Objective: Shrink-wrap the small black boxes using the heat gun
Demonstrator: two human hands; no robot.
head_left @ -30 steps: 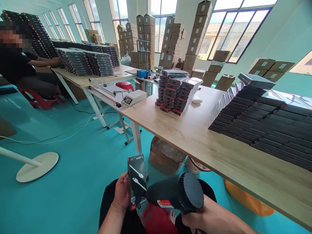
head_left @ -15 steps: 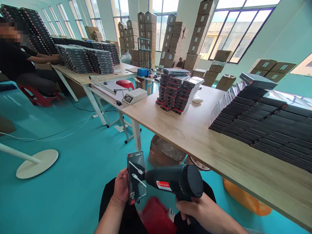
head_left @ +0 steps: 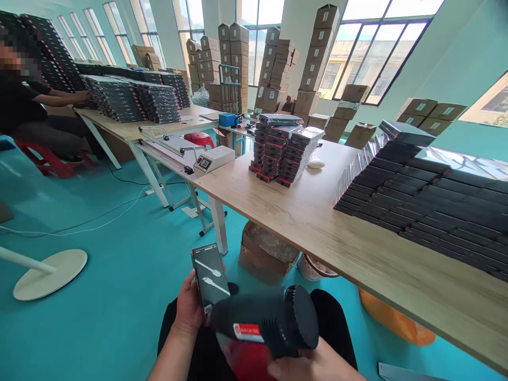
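My left hand (head_left: 188,306) grips a slim black cable box (head_left: 209,272) by its left side. White cable connectors are printed on the front, and the box tilts slightly left. My right hand (head_left: 304,365) is wrapped around the handle of a black heat gun (head_left: 264,317) with a red and white label. The gun's nozzle points left at the lower part of the box, covering its lower right corner. Whether the nozzle touches the box I cannot tell. Both things are above my lap.
Wrapped black boxes (head_left: 278,151) are stacked on the wooden table (head_left: 254,198), with a larger stack (head_left: 428,196) at right. A sealing machine (head_left: 214,159) stands at the table's left end. Beneath are a carton (head_left: 262,259) and a basket (head_left: 311,270). A person (head_left: 35,116) sits far left.
The heat gun has moved down and left, from the box's middle to its lower part. The cable box has shifted left and tilts more. My view has turned slightly.
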